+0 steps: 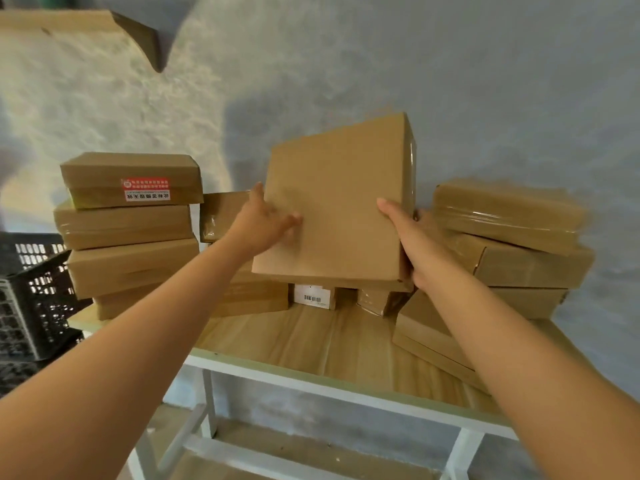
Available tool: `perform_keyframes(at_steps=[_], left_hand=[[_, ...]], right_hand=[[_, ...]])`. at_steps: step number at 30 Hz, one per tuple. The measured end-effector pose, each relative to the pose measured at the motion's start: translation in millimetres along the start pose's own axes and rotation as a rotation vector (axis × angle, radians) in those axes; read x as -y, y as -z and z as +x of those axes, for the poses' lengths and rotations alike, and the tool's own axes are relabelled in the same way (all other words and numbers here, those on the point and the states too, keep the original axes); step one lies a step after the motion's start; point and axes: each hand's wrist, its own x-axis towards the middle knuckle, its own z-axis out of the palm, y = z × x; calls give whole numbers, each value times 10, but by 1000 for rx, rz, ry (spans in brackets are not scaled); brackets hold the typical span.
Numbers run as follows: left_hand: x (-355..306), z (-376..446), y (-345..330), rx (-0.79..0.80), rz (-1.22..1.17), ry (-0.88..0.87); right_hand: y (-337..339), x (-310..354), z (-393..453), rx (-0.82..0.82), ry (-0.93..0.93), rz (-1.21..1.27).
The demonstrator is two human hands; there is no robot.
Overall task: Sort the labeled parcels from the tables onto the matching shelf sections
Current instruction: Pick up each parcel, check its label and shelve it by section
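Both my hands on one cardboard box above the table.

My left hand [268, 220] grips the tilted box [337, 199] at its left edge, thumb up, fingers spread on its face; my right hand [410, 233] clasps the right edge, fingers curled behind. It hangs over the wooden table [311, 337], between two stacks of parcels [130, 230].

Parcels [332, 199] plain brown; one sticker [147, 189] red-white; crate [34, 292] black lattice; table [311, 341] apparently pale woodgrain, white frame.
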Motion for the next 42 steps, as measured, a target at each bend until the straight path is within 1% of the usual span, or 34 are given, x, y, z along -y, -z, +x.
perform_keyframes(at_steps=[2, 3, 5, 7, 9, 11, 12, 14, 16, 18, 20, 23, 25, 29, 31, 35, 38, 40, 42], left_hand=[[-173, -93, -96, 100, 12, -8], [-283, -160, -148, 168, -49, 9], [-494, -281, -226, 253, -260, 61], [-618, -347, -255, 264, -416, 82], [-617, -359, -227, 249, -505, 101], [-540, -359, -195, 200, -587, 121], [-500, -372, -173, 149, -633, 138], [-427, -387, -140, 7, -711, 220], [-324, -350, -101, -119, -740, 286], [-257, -347, -32, -151, -732, 283], [-199, -356, 54, -130, -714, 256], [-123, -374, 233, -89, -730, 252], [-44, -367, 365, -36, -733, 260], [119, -364, 611, -10, -600, 201], [104, -438, 689, 54, -581, 163], [186, -486, 753, 217, -604, 88], [206, -491, 762, 238, -610, 85], [206, -475, 740, 210, -626, 129], [195, -457, 693, 154, -631, 176]], right_hand=[[-143, 94, -44, -110, 160, -125], [-217, 135, -82, -156, 210, -208], [-344, 189, -197, -222, 306, -387], [-445, 182, -329, -253, 401, -549], [-535, 170, -471, -209, 484, -657], [-612, 131, -548, -119, 573, -683], [-645, 116, -580, -68, 615, -685], [-689, 115, -636, 32, 693, -682], [-704, 141, -681, 125, 721, -621], [-679, 174, -682, 196, 677, -503], [-628, 162, -635, 223, 593, -420], [-473, 15, -453, 190, 480, -535], [-335, -73, -354, 175, 373, -577], [-85, -132, -158, 138, 100, -477], [-12, -146, -79, 160, -14, -361], [102, -170, -76, 295, -206, 18], [128, -255, -77, 327, -213, 101], [68, -268, -96, 313, -195, 94], [11, -269, -70, 269, -136, 90]])
